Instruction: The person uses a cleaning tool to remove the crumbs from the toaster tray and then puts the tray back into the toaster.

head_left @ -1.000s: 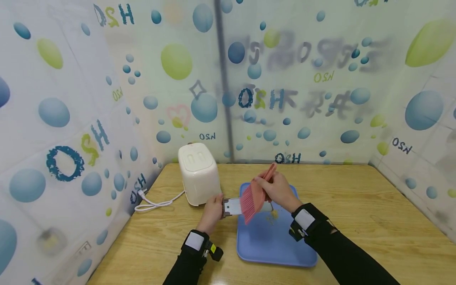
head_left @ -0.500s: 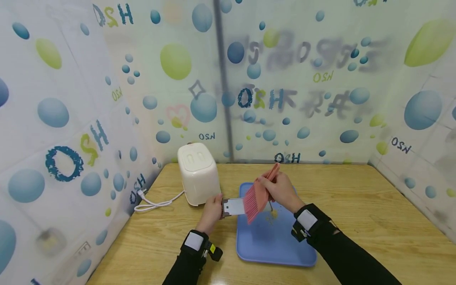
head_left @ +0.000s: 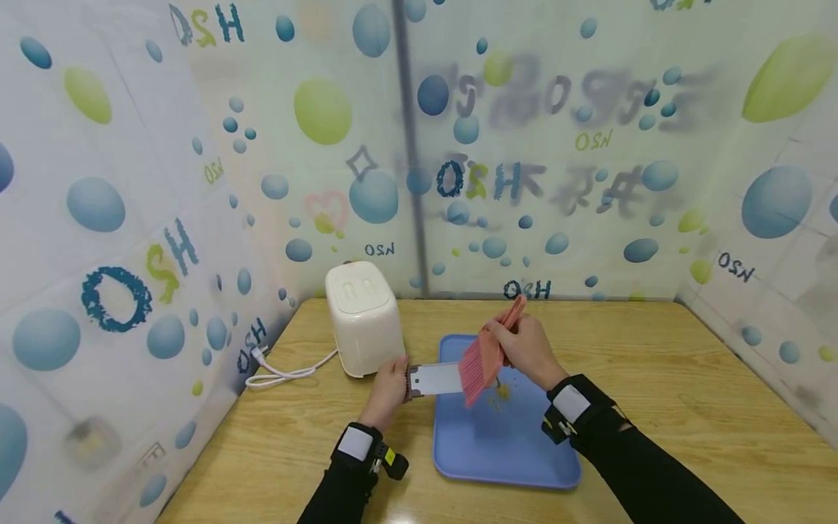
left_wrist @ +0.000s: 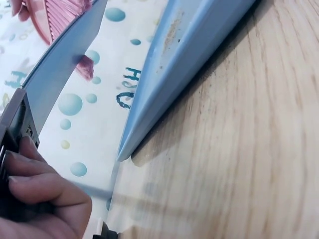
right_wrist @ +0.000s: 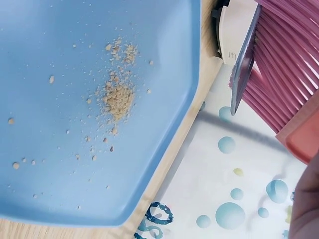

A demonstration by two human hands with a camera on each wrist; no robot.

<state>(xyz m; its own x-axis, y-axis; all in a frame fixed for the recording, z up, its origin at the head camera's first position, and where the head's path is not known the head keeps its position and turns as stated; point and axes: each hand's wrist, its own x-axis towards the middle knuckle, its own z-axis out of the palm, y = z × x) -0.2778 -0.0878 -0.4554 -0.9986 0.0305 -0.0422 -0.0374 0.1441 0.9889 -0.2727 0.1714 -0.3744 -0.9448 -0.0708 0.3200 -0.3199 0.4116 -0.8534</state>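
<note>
My left hand [head_left: 388, 387] grips the end of a flat metal crumb tray [head_left: 435, 379], which reaches over the left side of a blue tray [head_left: 504, 462]. In my right hand [head_left: 527, 351] is a pink brush [head_left: 483, 364], held by its handle with bristles slanting down. Those bristles [right_wrist: 284, 59] lie across the crumb tray's far end and hide it in the head view. Some bristle tips [left_wrist: 85, 67] show past the plate's edge in the left wrist view. Below, a small heap of tan crumbs [right_wrist: 118, 99] sits on the blue tray with loose bits scattered round it.
A cream toaster [head_left: 363, 320] stands just behind my left hand. Its white cord [head_left: 288, 375] lies coiled on the wooden table [head_left: 641, 378] to the left. Patterned curtains [head_left: 556, 218] enclose the back and both sides.
The brush has slid rightward along the crumb tray with my right hand, uncovering more of the metal surface. My left hand and the crumb tray have stayed nearly still.
</note>
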